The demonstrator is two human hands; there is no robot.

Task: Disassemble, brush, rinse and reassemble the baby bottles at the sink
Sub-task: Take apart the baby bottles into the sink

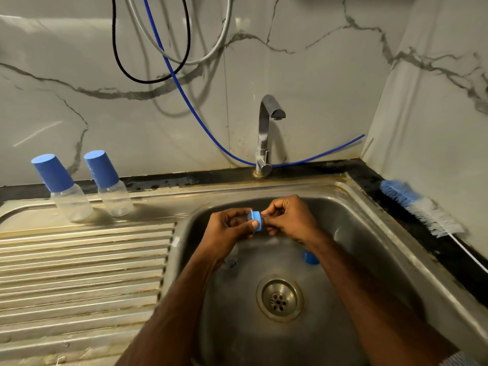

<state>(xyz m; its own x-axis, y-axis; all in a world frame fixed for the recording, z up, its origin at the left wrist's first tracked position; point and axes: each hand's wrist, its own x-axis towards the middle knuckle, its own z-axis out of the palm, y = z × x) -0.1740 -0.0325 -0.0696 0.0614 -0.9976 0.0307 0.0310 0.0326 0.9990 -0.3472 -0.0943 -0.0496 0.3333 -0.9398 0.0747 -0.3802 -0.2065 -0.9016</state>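
— Over the sink (369,204), what have you got?
— Blue collar ring (255,220), pinched by my left hand (229,229); my right hand (290,217) pinches its far side. Two capped bottles (63,187) stand on the drainboard (79,260).

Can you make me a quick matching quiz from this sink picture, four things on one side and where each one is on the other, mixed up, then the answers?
Things:
1. bottle brush
2. two capped bottles
3. blue ring
4. loose blue cap

Places:
A. held between the left hand and right hand over the basin
B. lying on the bottom of the sink
C. on the dark counter at the right
D. standing on the drainboard at the left

Pairs: 1-C, 2-D, 3-A, 4-B
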